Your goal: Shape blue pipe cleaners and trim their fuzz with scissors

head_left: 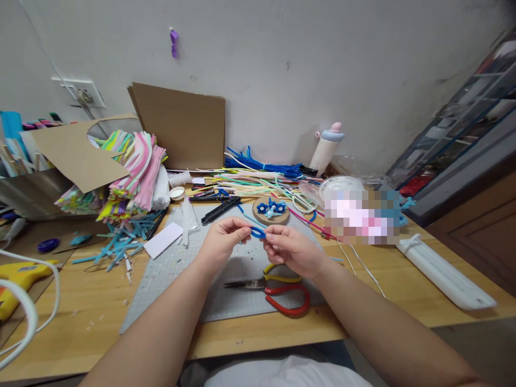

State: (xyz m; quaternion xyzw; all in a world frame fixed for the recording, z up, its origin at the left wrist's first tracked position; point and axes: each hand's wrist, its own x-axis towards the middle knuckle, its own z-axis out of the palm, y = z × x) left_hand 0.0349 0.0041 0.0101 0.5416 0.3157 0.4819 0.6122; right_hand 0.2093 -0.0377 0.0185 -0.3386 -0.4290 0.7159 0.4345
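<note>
Between my two hands is a blue pipe cleaner (258,231) bent into a small loop, held above the grey cutting mat (161,285). My left hand (230,236) pinches its left end between thumb and forefinger. The right end sits in the closed fingertips of my right hand (288,246). Just beyond them, a round wooden disc (262,216) carries blue pipe-cleaner flowers (272,206) with pale centres. Scissors (268,287) with one yellow and one red handle lie on the mat below my hands, blades pointing left.
Pipe cleaners (250,183) in many colours lie along the back, beside a blue bundle (262,164). A white bottle (326,148) stands by the wall. At left are a yellow glue gun (24,279) and pastel bundles (135,166); a long white package (445,274) lies right.
</note>
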